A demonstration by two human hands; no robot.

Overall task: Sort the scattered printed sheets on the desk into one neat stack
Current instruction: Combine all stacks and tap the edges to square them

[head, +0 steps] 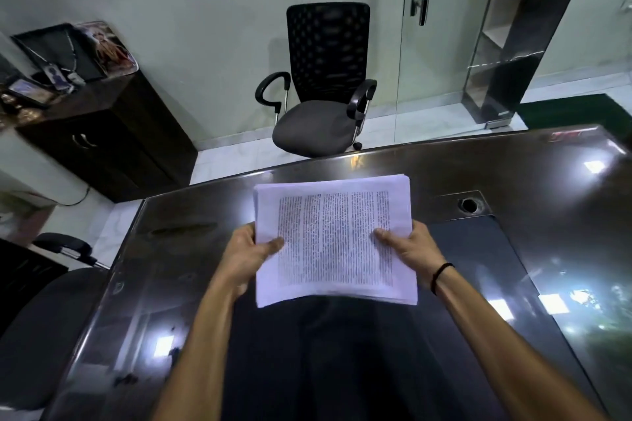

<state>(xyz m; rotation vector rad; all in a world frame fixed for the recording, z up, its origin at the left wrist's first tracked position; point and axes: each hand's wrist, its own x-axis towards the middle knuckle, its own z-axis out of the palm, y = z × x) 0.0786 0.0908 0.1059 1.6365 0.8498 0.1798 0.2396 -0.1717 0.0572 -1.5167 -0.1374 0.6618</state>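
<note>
We hold the stack of printed sheets over the dark glossy table, about midway across it and toward its near side; whether the stack's underside touches the table we cannot tell. Our left hand grips the stack's left edge, thumb lying on the top sheet and fingers curled beneath. Our right hand grips the right edge the same way, a black band around its wrist. The sheets sit roughly squared, with a few edges fanning out at the corners. Beyond the table's far edge stands a black mesh chair, and left of the table a dark cabinet.
</note>
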